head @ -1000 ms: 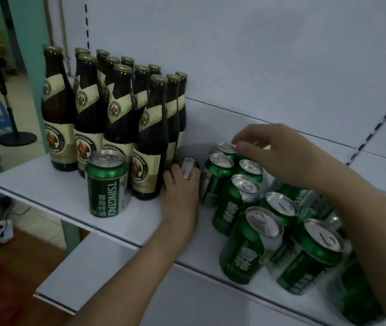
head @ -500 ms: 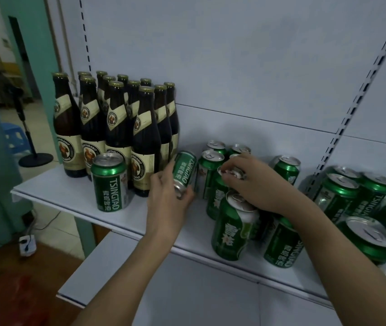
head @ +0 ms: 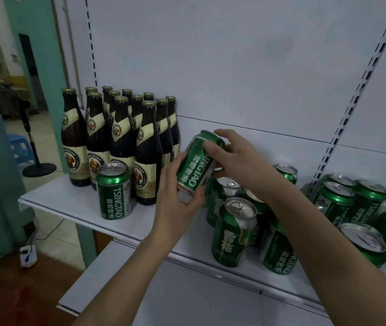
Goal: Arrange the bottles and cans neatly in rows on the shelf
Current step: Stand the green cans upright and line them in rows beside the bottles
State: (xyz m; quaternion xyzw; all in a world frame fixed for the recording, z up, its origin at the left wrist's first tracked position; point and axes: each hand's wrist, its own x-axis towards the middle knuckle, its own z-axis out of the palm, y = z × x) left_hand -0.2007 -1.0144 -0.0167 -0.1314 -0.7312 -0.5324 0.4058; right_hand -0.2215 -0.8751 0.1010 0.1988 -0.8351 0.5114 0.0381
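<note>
Item: green Tsingtao can (head: 199,161), held tilted in the air above the white shelf (head: 69,203), its upper end leaning away toward the back panel (head: 246,67). Left hand (head: 177,203): grasping the can's lower end, fingers curled round the base. Right hand (head: 239,156): grasping the can's upper end, thumb across the label and fingers round the far side. Stock at left: dark brown bottles (head: 121,137) with cream labels and gold caps, upright in close rows against the shelf's left end. One upright green can (head: 113,191) stands just in front of the bottles, near the shelf's front edge. Stock at centre, below the right forearm: a loose cluster of green cans (head: 234,231), upright, unevenly spaced. Stock at right, beyond the slotted upright (head: 342,121): further green cans (head: 352,203), some upright, some tilted or lying over.
</note>
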